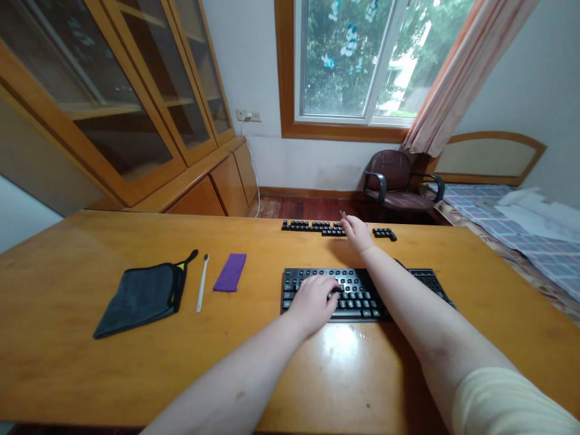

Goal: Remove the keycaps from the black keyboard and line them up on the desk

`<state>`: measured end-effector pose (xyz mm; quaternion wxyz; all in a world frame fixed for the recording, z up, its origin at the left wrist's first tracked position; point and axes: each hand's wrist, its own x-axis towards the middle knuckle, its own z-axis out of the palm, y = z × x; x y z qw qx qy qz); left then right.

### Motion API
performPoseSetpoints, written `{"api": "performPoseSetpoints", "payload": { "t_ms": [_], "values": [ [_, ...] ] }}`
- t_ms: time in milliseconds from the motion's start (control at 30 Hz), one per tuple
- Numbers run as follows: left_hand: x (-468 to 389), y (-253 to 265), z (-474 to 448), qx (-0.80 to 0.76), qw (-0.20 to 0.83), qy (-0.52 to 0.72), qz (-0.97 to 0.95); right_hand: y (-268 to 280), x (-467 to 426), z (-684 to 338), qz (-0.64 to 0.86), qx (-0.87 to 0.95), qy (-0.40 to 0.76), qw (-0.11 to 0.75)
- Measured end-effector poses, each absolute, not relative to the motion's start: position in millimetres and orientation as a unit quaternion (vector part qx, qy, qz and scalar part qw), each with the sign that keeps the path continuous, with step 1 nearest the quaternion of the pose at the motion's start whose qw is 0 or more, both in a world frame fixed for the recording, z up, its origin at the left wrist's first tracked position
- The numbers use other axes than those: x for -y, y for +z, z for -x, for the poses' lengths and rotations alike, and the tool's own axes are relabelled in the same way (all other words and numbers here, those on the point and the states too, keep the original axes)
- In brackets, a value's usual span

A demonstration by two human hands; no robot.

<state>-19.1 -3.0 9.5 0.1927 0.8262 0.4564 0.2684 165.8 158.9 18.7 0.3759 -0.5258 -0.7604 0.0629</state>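
Note:
My left hand (316, 300) rests on the left half of a black keyboard (357, 315), fingers bent and the thumb apart from them. The upper keyboard rows show small sockets without caps, while the lower rows carry keycaps. Beyond the keyboard, my right hand (357, 233) is closed around a small thin metal tool (343, 214) whose two tips point away; its exact kind is too small to tell. It hovers by rows of loose black keycaps (312, 226) laid along the table's far edge, hiding some of them. More keycaps (384, 234) lie right of that hand.
On the wooden table (244, 356), left of the keyboard, lie a purple cloth (230, 272), a white toothbrush (202, 287) and a dark grey cloth or pouch (140, 299) with a loop. Behind stand a glass-door cabinet (181, 154), an office chair (392, 175) and a bed (539, 223).

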Motion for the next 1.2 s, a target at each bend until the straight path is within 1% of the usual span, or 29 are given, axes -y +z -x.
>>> {"api": "performPoseSetpoints", "payload": {
  "t_ms": [100,167,200,267,333,367,500,633,833,1033,1200],
  "values": [
    [4,7,18,-0.422,0.176,0.230,-0.859,27,-132,-166,0.487,0.742,0.097,0.450],
    [6,5,18,-0.413,0.160,0.196,-0.875,27,-105,-162,0.498,0.715,0.163,0.464],
    [7,4,18,-0.409,0.151,0.180,-0.882,25,-91,-160,0.507,0.708,0.197,0.450],
    [8,2,18,-0.401,0.134,0.155,-0.893,18,-64,-158,0.507,0.729,0.227,0.400],
    [8,0,19,-0.393,0.122,0.138,-0.901,10,-46,-159,0.511,0.752,0.209,0.359],
    [8,-1,19,-0.390,0.119,0.130,-0.904,6,-40,-161,0.516,0.757,0.192,0.353],
    [6,-3,20,-0.377,0.124,0.100,-0.912,-1,-36,-170,0.512,0.766,0.142,0.362],
    [5,-4,21,-0.365,0.114,0.107,-0.918,-5,-40,-170,0.500,0.778,0.142,0.353],
    [5,-6,22,-0.371,0.112,0.109,-0.915,-10,-44,-166,0.528,0.762,0.152,0.342],
    [5,-5,22,-0.368,0.115,0.114,-0.915,-7,-42,-165,0.532,0.769,0.118,0.334],
    [5,-2,21,-0.372,0.121,0.109,-0.914,-5,-42,-163,0.538,0.771,0.130,0.316]
  ]
}}
